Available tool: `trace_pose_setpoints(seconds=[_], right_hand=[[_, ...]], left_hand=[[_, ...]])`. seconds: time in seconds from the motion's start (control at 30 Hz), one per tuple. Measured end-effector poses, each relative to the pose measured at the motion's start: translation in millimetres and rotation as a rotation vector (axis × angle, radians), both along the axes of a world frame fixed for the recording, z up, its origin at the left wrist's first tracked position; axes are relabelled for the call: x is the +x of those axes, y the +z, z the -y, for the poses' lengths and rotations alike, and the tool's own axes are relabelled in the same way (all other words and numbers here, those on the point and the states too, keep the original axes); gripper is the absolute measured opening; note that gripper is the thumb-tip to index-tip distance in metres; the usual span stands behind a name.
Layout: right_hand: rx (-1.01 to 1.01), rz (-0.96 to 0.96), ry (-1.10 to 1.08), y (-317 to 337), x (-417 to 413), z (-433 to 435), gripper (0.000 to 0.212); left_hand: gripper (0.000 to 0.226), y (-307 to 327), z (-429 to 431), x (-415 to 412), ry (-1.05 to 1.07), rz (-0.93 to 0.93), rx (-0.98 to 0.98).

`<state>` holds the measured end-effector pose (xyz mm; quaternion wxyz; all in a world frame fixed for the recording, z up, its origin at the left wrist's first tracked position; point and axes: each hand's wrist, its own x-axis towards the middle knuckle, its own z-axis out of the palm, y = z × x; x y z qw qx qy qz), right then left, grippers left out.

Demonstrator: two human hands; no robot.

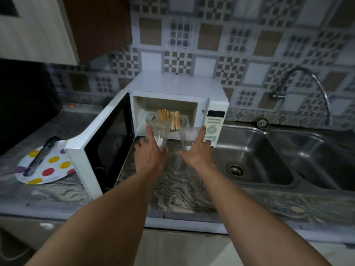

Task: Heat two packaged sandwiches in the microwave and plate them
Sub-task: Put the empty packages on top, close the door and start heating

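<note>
A white microwave (pixel 178 87) stands on the counter with its door (pixel 99 146) swung open to the left. Inside, two sandwiches (pixel 169 118) stand upright on the turntable. My left hand (pixel 149 152) holds a clear plastic sandwich package (pixel 159 133) just in front of the opening. My right hand (pixel 199 150) holds a second clear plastic package (pixel 189 136) beside it, near the control panel. Both packages look empty. A white plate with coloured dots (pixel 48 167) lies on the counter to the left, with dark tongs (pixel 41 156) resting on it.
A double steel sink (pixel 269 150) with a curved tap (pixel 299 81) lies to the right of the microwave. The patterned stone counter (pixel 178 189) runs in front. A dark appliance with a red light (pixel 72 105) sits at the far left.
</note>
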<state>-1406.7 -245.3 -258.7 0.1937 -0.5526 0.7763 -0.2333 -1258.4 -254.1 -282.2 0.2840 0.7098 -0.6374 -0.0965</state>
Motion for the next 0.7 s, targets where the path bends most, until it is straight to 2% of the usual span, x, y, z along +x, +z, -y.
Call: trace_pose_setpoints(seconds=[0.4, 0.7], right_hand=[[-0.177, 0.025, -0.077, 124.1, 5.6, 7.1, 0.124], [-0.237, -0.004, -0.088, 151.5, -12.3, 107.8, 0.121]], left_hand=[[0.096, 126.9, 28.9, 24.0, -0.072, 0.02, -0.163], [0.097, 158.0, 127.3, 5.9, -0.047, 0.018, -0.16]])
